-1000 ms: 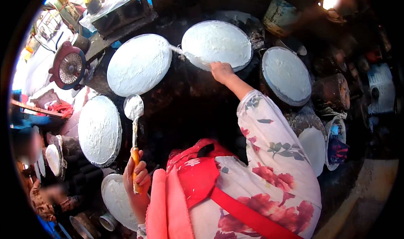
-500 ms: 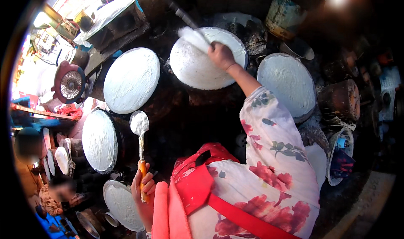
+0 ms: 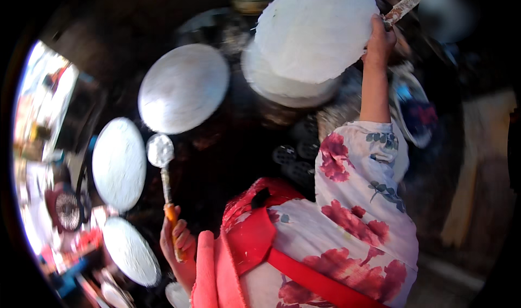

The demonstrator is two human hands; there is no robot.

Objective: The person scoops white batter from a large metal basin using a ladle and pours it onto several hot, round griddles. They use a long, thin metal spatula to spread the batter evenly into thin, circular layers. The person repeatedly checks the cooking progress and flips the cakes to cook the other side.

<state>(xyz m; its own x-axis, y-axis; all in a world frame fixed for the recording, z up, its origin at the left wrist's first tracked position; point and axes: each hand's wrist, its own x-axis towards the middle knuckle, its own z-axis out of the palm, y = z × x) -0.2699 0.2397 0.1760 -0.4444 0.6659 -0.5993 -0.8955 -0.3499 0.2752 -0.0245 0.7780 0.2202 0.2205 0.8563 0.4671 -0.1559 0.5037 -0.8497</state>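
Note:
My left hand (image 3: 177, 239) is closed round the orange handle of a ladle (image 3: 160, 151), whose round bowl is coated with white batter. My right hand (image 3: 379, 43) grips the edge of a large, thin white pancake (image 3: 317, 31). A long, crusted scraper (image 3: 408, 5) sticks out of the same hand toward the upper right. The pancake hangs over another round griddle (image 3: 287, 91) with a white layer on it, hiding much of its top. Left of that lies a bare, greyish griddle (image 3: 183, 88).
Two more batter-covered griddles, one upper (image 3: 119, 164) and one lower (image 3: 131, 251), stand at my left. A round fan (image 3: 68, 210) is at far left. A pale basin (image 3: 415, 110) with dark cloth-like contents sits at right, near a wooden board (image 3: 467, 167).
My right hand has lifted the pancake off the far griddle and carried it right, leaving that griddle bare. The view has turned right. My left hand still holds the ladle.

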